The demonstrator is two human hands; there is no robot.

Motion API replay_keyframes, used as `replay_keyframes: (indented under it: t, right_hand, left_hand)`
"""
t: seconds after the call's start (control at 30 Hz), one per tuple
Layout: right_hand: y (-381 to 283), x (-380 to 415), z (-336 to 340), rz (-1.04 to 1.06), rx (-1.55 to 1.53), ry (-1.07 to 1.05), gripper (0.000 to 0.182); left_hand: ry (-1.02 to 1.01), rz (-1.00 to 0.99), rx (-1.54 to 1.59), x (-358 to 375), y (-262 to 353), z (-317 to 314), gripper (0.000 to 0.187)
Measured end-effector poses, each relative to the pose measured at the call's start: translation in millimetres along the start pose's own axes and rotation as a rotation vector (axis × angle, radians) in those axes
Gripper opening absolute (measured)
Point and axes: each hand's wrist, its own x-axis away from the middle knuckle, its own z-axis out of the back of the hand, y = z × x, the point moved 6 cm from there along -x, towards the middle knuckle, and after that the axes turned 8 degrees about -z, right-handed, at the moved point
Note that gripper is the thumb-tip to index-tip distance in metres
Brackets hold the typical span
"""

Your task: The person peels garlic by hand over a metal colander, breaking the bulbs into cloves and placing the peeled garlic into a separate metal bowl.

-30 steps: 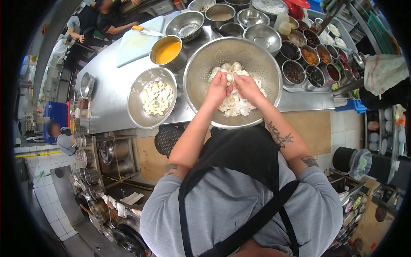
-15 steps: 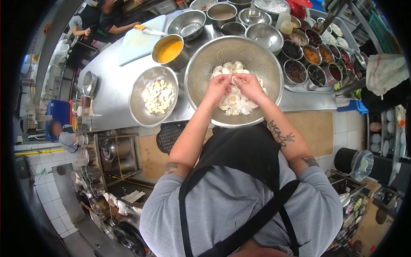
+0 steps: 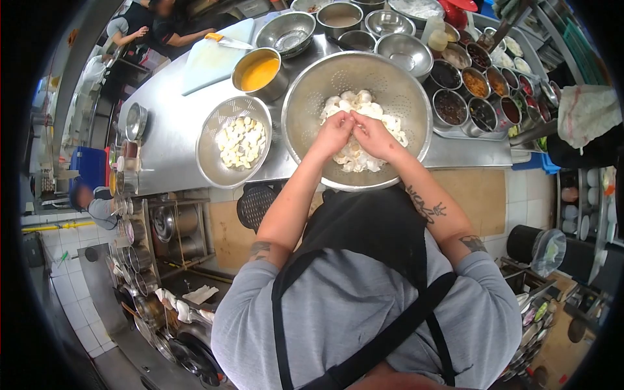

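A large perforated steel colander [image 3: 302, 117] stands in front of me, holding whole garlic bulbs, loose cloves and papery skins [image 3: 359, 159]. Over this heap my left hand [image 3: 334, 133] and my right hand [image 3: 378, 138] meet, thumbs and fingertips pinched together. A small pale garlic clove seems to be between them, mostly hidden by the fingers. To the left, a smaller colander [image 3: 207, 123] contains many peeled garlic cloves [image 3: 242, 142], apart from both hands.
Behind the smaller colander is a pot [image 3: 278, 83] of orange liquid. A knife [image 3: 227, 42] lies on a pale cutting board [image 3: 201, 68]. Steel bowls [image 3: 404, 55] line the back; seasoning containers [image 3: 450, 109] crowd the right. Other people [image 3: 172, 32] stand at the far left.
My fingers have closed in around the small pale piece, which showed between them before and is now mostly covered. My hands stay over the large colander.
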Motion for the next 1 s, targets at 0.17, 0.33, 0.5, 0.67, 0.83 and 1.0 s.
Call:
replay_keyframes:
  t: [0.17, 0.33, 0.5, 0.67, 0.83, 1.0]
  right_hand:
    - [5.4, -5.1, -4.7, 0.095, 0.073, 0.067, 0.048]
    - [4.9, -5.0, -4.6, 0.119, 0.129, 0.156, 0.048]
    - [31.3, -18.7, -2.6, -0.205, -0.419, 0.047, 0.035]
    - [25.6, -14.9, 6.9, -0.355, -1.125, -0.020, 0.019]
    - [31.2, -10.3, 6.8, -0.485, -0.993, 0.013, 0.030]
    - [22.0, -3.0, -3.6, -0.602, -0.962, -0.102, 0.038]
  left_hand:
    - [0.025, -0.033, 0.012, -2.3, -3.3, -2.1, 0.018]
    - [0.040, -0.041, 0.071, -7.9, -14.3, -5.5, 0.017]
    - [0.015, 0.248, 0.534, 7.8, 16.4, -15.8, 0.016]
    - [-0.050, 0.186, 0.840, 5.5, 29.8, -11.8, 0.014]
    - [0.104, 0.124, 0.597, 4.9, 20.9, -0.4, 0.017]
    - [0.059, -0.065, 0.169, -0.3, 12.4, -6.3, 0.016]
